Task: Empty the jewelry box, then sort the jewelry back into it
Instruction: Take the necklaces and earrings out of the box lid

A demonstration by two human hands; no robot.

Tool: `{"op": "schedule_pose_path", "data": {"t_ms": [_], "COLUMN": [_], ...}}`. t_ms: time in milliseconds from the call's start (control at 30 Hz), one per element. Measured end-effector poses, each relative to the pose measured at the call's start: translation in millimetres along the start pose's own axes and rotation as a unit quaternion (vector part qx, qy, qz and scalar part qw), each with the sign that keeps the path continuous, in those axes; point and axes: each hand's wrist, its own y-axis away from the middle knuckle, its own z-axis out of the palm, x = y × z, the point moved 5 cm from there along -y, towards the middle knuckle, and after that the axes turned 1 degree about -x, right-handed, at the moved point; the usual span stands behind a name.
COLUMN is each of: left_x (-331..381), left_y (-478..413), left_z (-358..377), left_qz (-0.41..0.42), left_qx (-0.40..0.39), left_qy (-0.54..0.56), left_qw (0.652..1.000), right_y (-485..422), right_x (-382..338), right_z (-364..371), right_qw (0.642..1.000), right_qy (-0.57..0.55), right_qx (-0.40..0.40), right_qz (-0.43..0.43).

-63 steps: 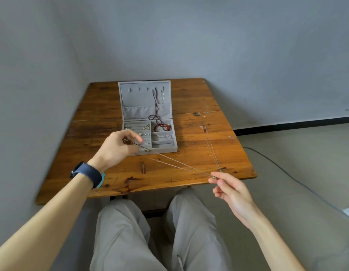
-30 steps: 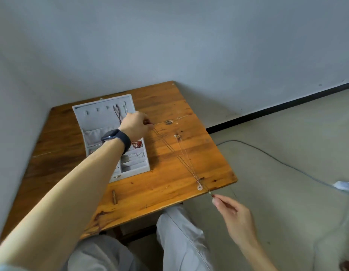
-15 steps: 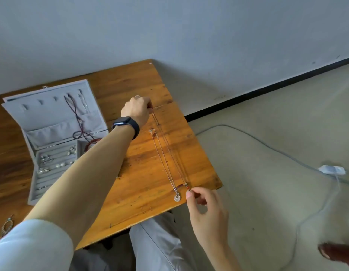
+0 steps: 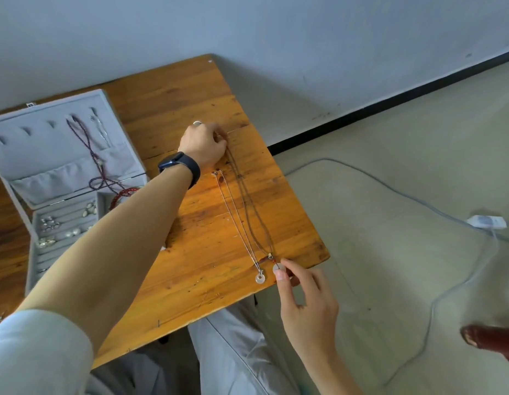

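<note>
A grey jewelry box stands open at the table's left, with cord necklaces hung in its lid and several small pieces in its tray. Two long necklaces lie stretched on the right part of the wooden table. My left hand holds the far end of the brown cord necklace against the wood. My right hand pinches that necklace's pendant end at the table's near right edge. A silver chain necklace with a round pendant lies just left of it, touched by neither hand.
A small silver ring sits on the table beyond my left hand. A cable with a white adapter runs over the floor at right. A dark red object shows at the lower right. My legs are under the table edge.
My left hand carried the cord necklace's end from the box to the table's right side. Both hands lowered the necklace flat beside the silver chain. The camera turned right.
</note>
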Motion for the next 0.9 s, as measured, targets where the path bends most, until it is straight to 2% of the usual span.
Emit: {"op": "schedule_pose_path", "data": {"t_ms": [300, 433, 600, 800, 900], "left_x": [4.6, 1.9, -14.0, -54.6, -77.9], "left_y": [31.1, 76.9, 157.2, 227.0, 246.8], "left_z": [-22.1, -41.3, -59.7, -76.6, -86.5], "left_qz": [-0.011, 0.009, 0.032, 0.009, -0.012], "left_qx": [-0.032, -0.01, 0.037, 0.08, 0.1], "left_qy": [-0.024, -0.035, -0.049, -0.059, -0.059], "left_qw": [0.999, 0.999, 0.998, 0.995, 0.993], "right_y": [-0.8, -10.0, -30.5, -41.3, -44.6], "right_x": [-11.8, -33.9, -78.7, -120.4, -141.3], "right_z": [-16.2, -24.1, -13.6, 31.5, 53.9], "right_qw": [0.999, 0.997, 0.978, 0.952, 0.939], "right_qy": [0.0, -0.013, 0.038, 0.104, 0.115], "right_qx": [-0.037, -0.032, -0.062, -0.175, -0.199], "right_qz": [-0.003, -0.067, -0.193, -0.227, -0.254]}}
